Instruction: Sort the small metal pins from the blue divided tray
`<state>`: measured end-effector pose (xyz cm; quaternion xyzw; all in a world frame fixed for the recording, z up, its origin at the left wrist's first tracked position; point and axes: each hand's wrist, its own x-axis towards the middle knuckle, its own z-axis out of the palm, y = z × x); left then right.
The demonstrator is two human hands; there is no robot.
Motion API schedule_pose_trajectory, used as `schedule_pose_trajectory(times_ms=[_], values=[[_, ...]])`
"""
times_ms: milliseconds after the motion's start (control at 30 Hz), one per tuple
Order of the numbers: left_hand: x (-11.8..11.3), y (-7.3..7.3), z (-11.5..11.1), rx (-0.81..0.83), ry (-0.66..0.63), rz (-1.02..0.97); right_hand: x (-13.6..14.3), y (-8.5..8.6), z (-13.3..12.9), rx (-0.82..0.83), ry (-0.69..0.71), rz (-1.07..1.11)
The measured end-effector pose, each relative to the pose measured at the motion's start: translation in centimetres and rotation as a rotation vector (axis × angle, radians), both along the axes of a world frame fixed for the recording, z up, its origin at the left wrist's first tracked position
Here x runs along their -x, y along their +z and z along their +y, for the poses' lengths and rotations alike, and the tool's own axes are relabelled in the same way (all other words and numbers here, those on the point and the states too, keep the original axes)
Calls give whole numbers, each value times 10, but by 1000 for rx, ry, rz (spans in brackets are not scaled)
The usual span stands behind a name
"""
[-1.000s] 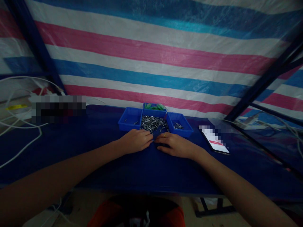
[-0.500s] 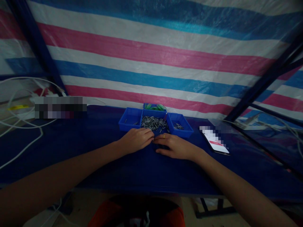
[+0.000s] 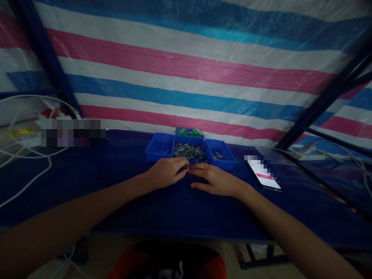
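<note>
My left hand point(image 3: 167, 172) is closed in a pinch in front of the blue trays, with a small shiny metal piece point(image 3: 186, 167) at its fingertips. Facing it, my right hand point(image 3: 216, 180) has its fingers stretched out and the thumb apart; its fingertips come close to the same metal piece, and whether they touch it I cannot tell. A heap of thin dark metal pins point(image 3: 188, 151) lies just beyond both hands. A few more pins are in the left blue tray point(image 3: 159, 142) and a small pile in the right blue tray point(image 3: 225, 149).
Behind the heap stands another blue tray point(image 3: 190, 137) with green items. A phone point(image 3: 263, 173) with a lit screen lies to the right on the blue table point(image 3: 174, 217). White cables point(image 3: 43, 170) loop at the left. Striped sheeting point(image 3: 186, 69) hangs behind, between dark metal posts.
The thumb and fingers of my left hand have shifted slightly, and a glint of metal now shows between them. My right hand stays almost where it was.
</note>
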<state>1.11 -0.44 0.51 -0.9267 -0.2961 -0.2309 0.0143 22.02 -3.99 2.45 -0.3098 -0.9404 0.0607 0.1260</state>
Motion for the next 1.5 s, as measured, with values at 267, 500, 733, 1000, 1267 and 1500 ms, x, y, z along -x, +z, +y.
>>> schedule_pose_trajectory(times_ms=[267, 500, 733, 1000, 1267, 1500], values=[[-1, -2, 2, 27, -45, -34, 1, 0, 0, 25, 18, 0], [0, 0, -1, 13, -21, 42, 0, 0, 2, 24, -37, -16], [0, -4, 2, -152, -139, 139, 2, -3, 5, 43, -72, 50], [0, -5, 0, -263, -209, 158, 6, -7, 6, 76, -57, 64], [1, 0, -2, -198, -76, 163, 0, 1, 7, 84, -89, 117], [1, -2, 1, -199, -84, 177, -3, 1, 9, 65, -122, 115]])
